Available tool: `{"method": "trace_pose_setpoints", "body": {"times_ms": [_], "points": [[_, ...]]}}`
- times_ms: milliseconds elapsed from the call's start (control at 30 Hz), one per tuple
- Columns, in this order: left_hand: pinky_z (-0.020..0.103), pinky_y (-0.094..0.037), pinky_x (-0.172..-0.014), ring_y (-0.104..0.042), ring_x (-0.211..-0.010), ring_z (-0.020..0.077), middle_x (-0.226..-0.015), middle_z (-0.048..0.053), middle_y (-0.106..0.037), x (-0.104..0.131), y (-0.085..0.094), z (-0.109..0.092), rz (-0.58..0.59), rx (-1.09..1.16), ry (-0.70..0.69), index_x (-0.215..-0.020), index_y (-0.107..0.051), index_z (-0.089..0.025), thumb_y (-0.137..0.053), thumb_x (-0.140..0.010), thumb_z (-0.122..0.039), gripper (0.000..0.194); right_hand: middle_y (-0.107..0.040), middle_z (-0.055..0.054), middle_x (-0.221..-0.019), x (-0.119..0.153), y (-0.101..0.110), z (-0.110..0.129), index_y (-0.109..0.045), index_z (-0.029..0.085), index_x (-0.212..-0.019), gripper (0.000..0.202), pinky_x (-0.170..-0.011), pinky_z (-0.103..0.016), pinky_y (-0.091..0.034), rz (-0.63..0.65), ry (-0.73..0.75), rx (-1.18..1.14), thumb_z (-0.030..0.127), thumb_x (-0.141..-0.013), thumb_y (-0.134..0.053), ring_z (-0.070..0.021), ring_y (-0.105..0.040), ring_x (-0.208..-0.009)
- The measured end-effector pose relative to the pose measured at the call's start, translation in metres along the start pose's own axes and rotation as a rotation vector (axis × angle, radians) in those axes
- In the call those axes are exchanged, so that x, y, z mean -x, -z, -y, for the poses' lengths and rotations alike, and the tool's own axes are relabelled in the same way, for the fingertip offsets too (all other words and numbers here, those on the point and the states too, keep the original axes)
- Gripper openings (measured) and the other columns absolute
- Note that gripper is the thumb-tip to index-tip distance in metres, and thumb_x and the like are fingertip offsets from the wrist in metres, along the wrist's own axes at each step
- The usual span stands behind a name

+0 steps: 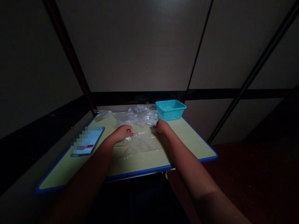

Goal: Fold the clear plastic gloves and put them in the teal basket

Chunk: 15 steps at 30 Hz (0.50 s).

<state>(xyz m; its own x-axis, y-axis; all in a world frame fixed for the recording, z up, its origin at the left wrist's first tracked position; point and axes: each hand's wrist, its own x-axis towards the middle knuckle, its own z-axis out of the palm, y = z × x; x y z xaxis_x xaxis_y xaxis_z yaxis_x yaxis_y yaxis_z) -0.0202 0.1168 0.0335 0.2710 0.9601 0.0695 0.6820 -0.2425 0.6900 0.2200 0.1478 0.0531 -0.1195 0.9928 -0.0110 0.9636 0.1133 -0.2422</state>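
A clear plastic bag (140, 145) lies flat and wrinkled on the table in front of me, its upper edge stretched between both hands. My left hand (123, 132) is closed, pinching the bag's upper left corner. At the other end of that edge, my right hand (161, 126) is closed with its fingers curled down on the plastic; the fingertips are partly hidden. A pale, translucent piece (152, 122) shows beside the right fingers, too unclear to name. Just beyond the hands is a heap of crumpled clear plastic bags (140, 114).
A turquoise plastic basket (171, 113) stands at the table's back right corner. On the left lies a phone or tablet (90, 141) with a lit screen, partly pixelated. The pale table (193, 146) has a blue edge and stands against panelled walls (140, 46).
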Motion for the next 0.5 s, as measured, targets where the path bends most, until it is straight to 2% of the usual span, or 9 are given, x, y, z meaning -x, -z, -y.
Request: {"method": "trace_pose_setpoints", "body": {"times_ms": [100,167,300,500], "points": [[0.024,-0.032,-0.053,-0.046,-0.058,0.0136,-0.056,-0.002,-0.050,0.0008,0.0001,-0.0016,0.007,-0.008,0.000,-0.058,-0.052,-0.017,-0.063,-0.056,-0.047,0.032,-0.065,-0.016,-0.107,0.0023,0.0002,-0.0006,-0.063,0.012,-0.108,0.041,-0.070,-0.024,-0.042,-0.060,-0.005,-0.024,0.042,-0.084,-0.051,-0.0213,-0.062,-0.093],[0.024,-0.032,-0.052,-0.044,-0.057,0.0133,-0.055,-0.003,-0.049,0.0015,0.0003,-0.0030,0.005,-0.016,-0.006,-0.057,-0.051,-0.017,-0.062,-0.056,-0.046,0.031,-0.067,-0.013,-0.103,0.0054,0.0010,0.0013,-0.062,0.014,-0.106,0.038,-0.068,-0.024,-0.041,-0.075,0.059,-0.064,0.043,-0.085,-0.049,-0.0200,-0.062,-0.090],[0.024,-0.032,-0.052,-0.044,-0.057,0.0133,-0.055,-0.003,-0.048,0.0021,0.0004,-0.0044,0.002,-0.021,0.002,-0.058,-0.051,-0.017,-0.062,-0.057,-0.047,0.031,-0.069,-0.011,-0.095,0.0090,0.0018,0.0047,-0.066,0.016,-0.095,0.034,-0.064,-0.022,-0.040,0.002,0.183,-0.087,0.045,-0.083,-0.053,-0.0182,-0.062,-0.083],[0.024,-0.032,-0.053,-0.046,-0.058,0.0138,-0.055,-0.003,-0.050,0.0018,0.0009,-0.0048,0.018,-0.019,0.004,-0.058,-0.052,-0.017,-0.062,-0.056,-0.047,0.031,-0.068,-0.017,-0.100,0.0011,0.0031,-0.0027,-0.068,0.010,-0.100,0.034,-0.065,-0.023,-0.043,-0.021,0.033,0.024,0.035,-0.078,-0.059,-0.0220,-0.063,-0.089]]}}
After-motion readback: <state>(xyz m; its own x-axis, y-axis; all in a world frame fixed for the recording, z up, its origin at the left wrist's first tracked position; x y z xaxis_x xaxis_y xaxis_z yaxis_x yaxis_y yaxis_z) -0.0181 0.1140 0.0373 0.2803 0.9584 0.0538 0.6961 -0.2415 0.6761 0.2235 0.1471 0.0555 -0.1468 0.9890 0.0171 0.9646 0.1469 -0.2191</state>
